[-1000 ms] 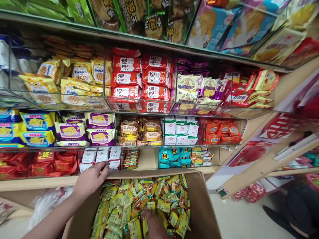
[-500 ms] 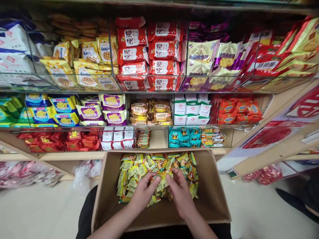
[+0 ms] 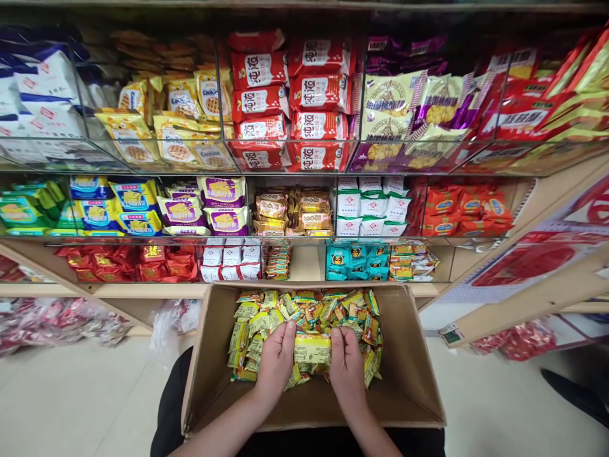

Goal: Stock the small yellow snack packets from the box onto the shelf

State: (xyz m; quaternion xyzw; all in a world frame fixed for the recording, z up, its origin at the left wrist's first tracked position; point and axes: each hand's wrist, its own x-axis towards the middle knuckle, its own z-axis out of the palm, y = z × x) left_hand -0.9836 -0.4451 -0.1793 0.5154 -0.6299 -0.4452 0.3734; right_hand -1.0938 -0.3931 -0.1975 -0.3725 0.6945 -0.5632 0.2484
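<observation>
Between my two hands a small yellow snack packet (image 3: 312, 350) is stretched out level, its printed side facing me. My left hand (image 3: 278, 357) pinches its left end, thumb on top. The right end is pinched by my right hand (image 3: 346, 362). Beneath them an open cardboard box (image 3: 404, 406) holds a heap of the same kind of yellow-and-orange packets (image 3: 257, 324), mostly toward its far side. Whether more packets lie behind the one in my fingers is hidden.
Shelves of wrapped snacks rise beyond the box, with red packs (image 3: 259, 70), yellow cookie bags (image 3: 128, 136) and teal packets (image 3: 356, 260) in clear-fronted compartments. Plastic bags (image 3: 61, 324) lie low at the left. A person's dark shoe (image 3: 571, 390) is on the floor at right.
My hands have drawn the packet straight and level, where it was tilted and partly covered by fingers. The view has shifted slightly, so the shelves and box sit a little further right.
</observation>
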